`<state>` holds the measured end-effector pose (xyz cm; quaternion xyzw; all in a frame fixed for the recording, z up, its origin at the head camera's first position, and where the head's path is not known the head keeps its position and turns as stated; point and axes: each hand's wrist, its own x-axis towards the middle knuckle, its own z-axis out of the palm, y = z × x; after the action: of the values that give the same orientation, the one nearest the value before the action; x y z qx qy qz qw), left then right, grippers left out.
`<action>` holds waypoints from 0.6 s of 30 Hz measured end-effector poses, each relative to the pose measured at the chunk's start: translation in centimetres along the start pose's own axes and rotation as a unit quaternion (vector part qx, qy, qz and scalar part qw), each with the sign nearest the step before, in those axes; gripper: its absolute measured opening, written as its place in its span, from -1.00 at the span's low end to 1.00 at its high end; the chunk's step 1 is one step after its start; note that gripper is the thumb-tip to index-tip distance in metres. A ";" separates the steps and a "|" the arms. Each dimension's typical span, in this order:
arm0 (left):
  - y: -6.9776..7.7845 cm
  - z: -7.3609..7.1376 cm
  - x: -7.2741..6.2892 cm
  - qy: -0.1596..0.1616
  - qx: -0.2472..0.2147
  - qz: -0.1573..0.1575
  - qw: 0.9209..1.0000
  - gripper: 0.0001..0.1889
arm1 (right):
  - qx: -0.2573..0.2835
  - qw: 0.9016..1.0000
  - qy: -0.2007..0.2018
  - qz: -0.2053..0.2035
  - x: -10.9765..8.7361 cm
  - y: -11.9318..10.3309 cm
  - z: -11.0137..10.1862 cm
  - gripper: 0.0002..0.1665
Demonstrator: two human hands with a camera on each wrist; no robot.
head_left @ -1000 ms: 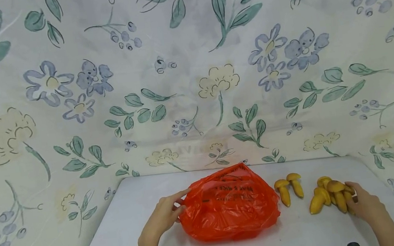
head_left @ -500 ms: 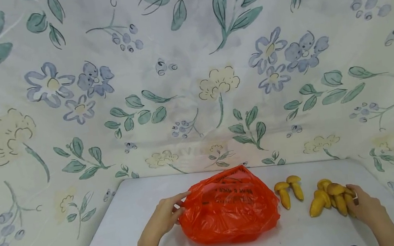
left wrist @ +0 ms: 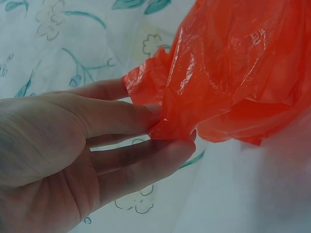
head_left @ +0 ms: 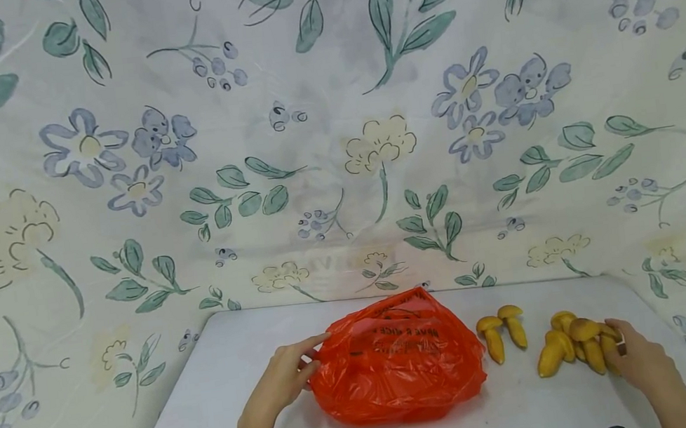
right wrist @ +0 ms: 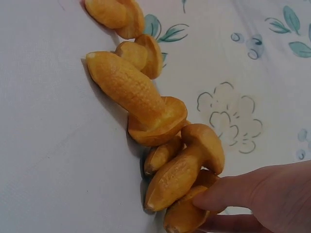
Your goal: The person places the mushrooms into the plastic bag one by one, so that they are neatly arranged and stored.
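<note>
A crinkled red plastic bag with dark printing lies at the middle of the table, its visible side puffed out. My left hand is at its left edge; in the left wrist view the thumb and fingers pinch a fold of the plastic. Over on the right, my right hand holds the outermost yellow mushroom of a small cluster, thumb on its near side. Other mushrooms of the cluster lean against it, one right beside the thumb. What the bag contains is hidden.
Two more yellow mushrooms lie between the bag and the cluster, close to the bag's right side. The white table ends at the back against a floral cloth, which also hangs along both sides.
The head view has tilted very slightly. Both hands, the bag and the mushrooms keep nearly the same places.
</note>
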<state>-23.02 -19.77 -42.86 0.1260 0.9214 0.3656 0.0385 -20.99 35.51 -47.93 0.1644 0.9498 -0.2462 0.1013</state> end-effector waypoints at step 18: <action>0.0 0.0 -0.1 0.003 -0.006 0.002 1.000 -0.50 | 0.004 1.000 0.014 -0.013 -0.7 0.0 -1.0 -0.23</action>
<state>-22.92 -19.82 -42.83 0.1262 0.9193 0.3711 0.0359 -20.45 35.86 -46.91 0.1561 0.9521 -0.2491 0.0843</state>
